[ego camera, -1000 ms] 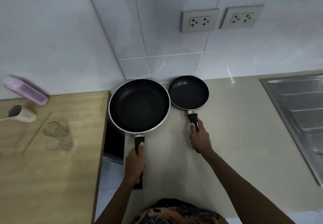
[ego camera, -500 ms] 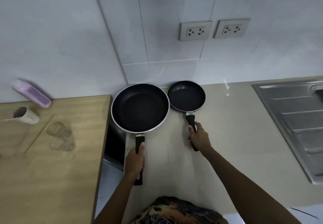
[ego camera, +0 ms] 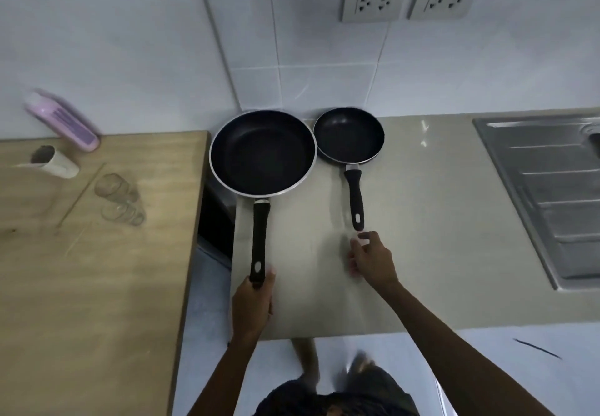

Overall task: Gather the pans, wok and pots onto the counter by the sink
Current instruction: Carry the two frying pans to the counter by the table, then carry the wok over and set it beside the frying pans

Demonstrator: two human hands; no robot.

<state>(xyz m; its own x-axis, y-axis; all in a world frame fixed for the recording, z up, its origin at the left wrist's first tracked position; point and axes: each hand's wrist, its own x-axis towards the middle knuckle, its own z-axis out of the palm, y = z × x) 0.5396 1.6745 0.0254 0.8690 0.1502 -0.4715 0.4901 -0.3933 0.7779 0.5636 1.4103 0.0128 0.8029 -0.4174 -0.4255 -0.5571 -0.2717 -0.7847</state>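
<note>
Two black non-stick frying pans rest on the beige counter (ego camera: pixel 422 253) against the tiled wall. The large pan (ego camera: pixel 263 152) is on the left, its long black handle pointing toward me. My left hand (ego camera: pixel 251 305) touches only the very end of that handle, fingers loosely curled. The small pan (ego camera: pixel 349 134) lies just right of it, rims nearly touching. My right hand (ego camera: pixel 371 259) hovers just below the tip of the small pan's handle, fingers apart and off it. The steel sink (ego camera: pixel 552 188) is at the far right.
A wooden table (ego camera: pixel 97 285) stands to the left across a narrow gap, with two drinking glasses (ego camera: pixel 118 199), a tipped cup (ego camera: pixel 55 162) and a pink bottle (ego camera: pixel 63 120). Two wall sockets (ego camera: pixel 412 0) are above the counter. The counter's front edge runs just below my hands.
Both hands have slid back along the handles toward me. The right hand has let go of the small pan; the left has slipped to the handle's end. The pans stay put.
</note>
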